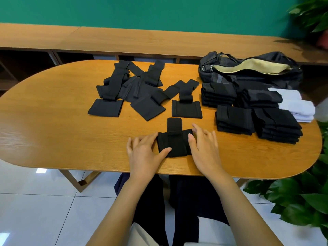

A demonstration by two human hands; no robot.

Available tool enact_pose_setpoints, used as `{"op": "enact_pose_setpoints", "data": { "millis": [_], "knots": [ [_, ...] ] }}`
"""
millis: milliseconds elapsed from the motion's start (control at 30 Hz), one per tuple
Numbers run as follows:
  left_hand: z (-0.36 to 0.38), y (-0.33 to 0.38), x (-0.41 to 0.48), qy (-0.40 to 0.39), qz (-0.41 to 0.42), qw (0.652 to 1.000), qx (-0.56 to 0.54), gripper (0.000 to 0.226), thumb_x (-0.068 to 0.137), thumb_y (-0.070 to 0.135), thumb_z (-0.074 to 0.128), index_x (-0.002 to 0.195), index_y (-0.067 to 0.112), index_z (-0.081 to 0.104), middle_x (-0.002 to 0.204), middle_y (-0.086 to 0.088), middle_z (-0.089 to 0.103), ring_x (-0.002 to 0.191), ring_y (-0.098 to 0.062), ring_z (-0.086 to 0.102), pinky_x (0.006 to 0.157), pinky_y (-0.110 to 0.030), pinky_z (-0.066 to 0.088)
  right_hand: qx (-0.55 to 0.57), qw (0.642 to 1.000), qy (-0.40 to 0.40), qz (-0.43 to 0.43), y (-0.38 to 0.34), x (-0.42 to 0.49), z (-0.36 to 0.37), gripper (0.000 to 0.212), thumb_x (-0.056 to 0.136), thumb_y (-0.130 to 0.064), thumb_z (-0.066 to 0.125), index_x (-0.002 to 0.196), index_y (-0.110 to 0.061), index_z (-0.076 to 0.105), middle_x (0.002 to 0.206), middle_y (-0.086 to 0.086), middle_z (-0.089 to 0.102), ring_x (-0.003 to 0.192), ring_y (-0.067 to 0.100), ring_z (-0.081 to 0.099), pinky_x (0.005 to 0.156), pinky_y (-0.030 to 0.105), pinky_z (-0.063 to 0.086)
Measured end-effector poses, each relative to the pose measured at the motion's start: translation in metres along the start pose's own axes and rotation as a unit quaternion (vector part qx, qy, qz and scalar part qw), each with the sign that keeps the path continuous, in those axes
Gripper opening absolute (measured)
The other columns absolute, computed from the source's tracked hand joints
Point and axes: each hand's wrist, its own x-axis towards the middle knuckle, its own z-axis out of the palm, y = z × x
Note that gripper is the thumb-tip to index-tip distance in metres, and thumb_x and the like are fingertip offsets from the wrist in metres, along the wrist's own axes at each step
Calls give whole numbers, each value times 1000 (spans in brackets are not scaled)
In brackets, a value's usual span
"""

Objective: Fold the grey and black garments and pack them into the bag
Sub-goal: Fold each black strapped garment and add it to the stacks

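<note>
Mid-fold on a small black garment (174,145), flat on the bench (62,121) close to the near edge, right btwn left grip (143,153) and right grip (204,148). Both grips spread, fingers straight, pinching nothing. Left w/ thumb laid across the garment's near-left corner, fingers fanned at its left edge. Right flat on the wood just beside the right edge, thumb touching that edge. Pressing and squaring by the look of it, not lifting.

Long axis front-to-back: folded part nearest, narrow tab (174,123) poking out the far side, away from the person. Probably calls for tucking that tab back toward the near edge, or one last side-to-side fold; cannot tell which.

Key relation for next move: folded black stacks (234,119) off to the right and a bit farther back, apart from the garment. Beyond them, at the far-right corner, the bag (248,75), zip open, pale lining showing, contents not visible. So right grip nearer to both, likely the carrying one, w/ left only steadying.

Farther back, left of centre, a heap of unfolded black pieces (134,82), closer to left grip, handy for fetching the next one. At the right end, white folded cloths (296,105), just beside the stacks; prob. not part of this job, best not dragged along. Est. progress: roughly half the folding done, packing not yet begun as far as can be seen.
</note>
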Motion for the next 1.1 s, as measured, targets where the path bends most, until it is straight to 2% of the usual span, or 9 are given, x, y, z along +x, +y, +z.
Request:
{"op": "enact_pose_setpoints", "data": {
  "millis": [133,267,400,567,700,800,900,967,1100],
  "knots": [
    [0,-1,-1,0,11,1000,-4,64,79,54,69,134,24,56,125,9,62,123,-15,43,118,-48,9,-20,1000,10,-21,6,10,0,41,104,-33,35,142,-22,43,144,-5,46,139,11,30,122,40,2],
    [-1,1,-2,-1,16,1000,-9,62,79,51,70,134,25,57,123,9,62,122,-12,43,119,-48,7,-21,999,-29,-33,4,17,0,43,104,-32,33,146,-23,36,136,-9,53,137,7,32,119,40,-8],
    [-2,0,-1,-8,19,1000,-11,62,79,51,71,134,27,56,123,9,62,123,-11,42,119,-49,5,-36,998,-40,-40,4,20,4,44,105,-34,31,148,-24,32,137,-13,53,137,5,33,120,41,-10],
    [-2,-3,-2,-5,46,998,-33,62,80,55,67,135,29,55,133,15,57,126,-8,40,120,-49,3,-25,998,6,-55,7,13,0,42,103,-38,37,143,-26,41,136,-9,54,136,8,35,120,39,-9],
    [-4,-9,-1,-75,129,987,-54,72,74,70,56,138,36,50,144,24,40,139,0,23,119,-48,-8,-59,991,2,-123,17,-1,-9,54,95,-57,24,135,-34,52,141,-15,50,140,7,28,119,39,-12],
    [-6,-9,0,-135,147,979,-34,64,78,58,66,137,38,49,145,26,36,143,1,14,117,-49,-17,-72,987,-25,-141,25,-12,-10,58,93,-64,19,132,-39,54,141,-19,49,141,2,25,117,38,-18],
    [-5,-9,-2,-114,176,978,-4,53,86,61,51,133,36,56,143,17,48,141,-8,27,117,-54,-12,-64,986,-40,-145,28,-20,-12,64,89,-72,18,136,-41,50,144,-21,46,141,-1,21,117,39,-19],
    [-4,-9,-3,-91,194,977,16,58,88,65,34,128,34,61,137,15,55,136,-11,36,117,-56,-6,-62,986,-43,-149,27,-23,-13,68,85,-76,22,138,-42,46,143,-21,45,141,1,22,118,42,-17],
    [-4,-7,-7,-44,179,983,-2,61,94,65,24,113,31,70,120,14,66,123,-12,48,117,-57,5,-66,984,-22,-163,22,-24,-13,61,83,-73,38,134,-41,52,135,-20,53,134,5,32,119,49,-7]
  ]
}}
